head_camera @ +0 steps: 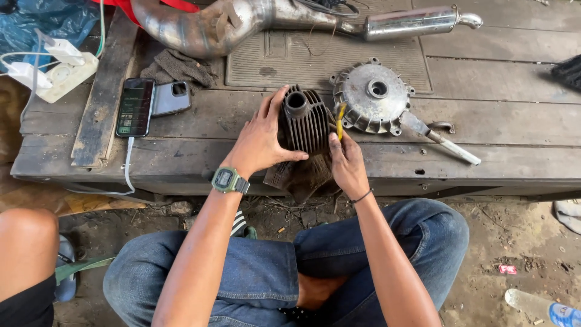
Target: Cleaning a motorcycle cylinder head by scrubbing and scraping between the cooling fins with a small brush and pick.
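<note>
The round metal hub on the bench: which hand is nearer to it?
Right. The right hand sits just below-left of the round metal hub, against the finned cylinder. The left hand is across the cylinder, farther away.

place: rough motorbike repair workshop
evidence: exhaust pipe (254,24), brake drum plate (373,100), finned engine cylinder (305,130) on worn plank tabletop (496,115)
ground: littered dirt floor (502,242)

Finned cylinder (305,130) left of hub (372,100) (phones (136,106) farther left).
</note>
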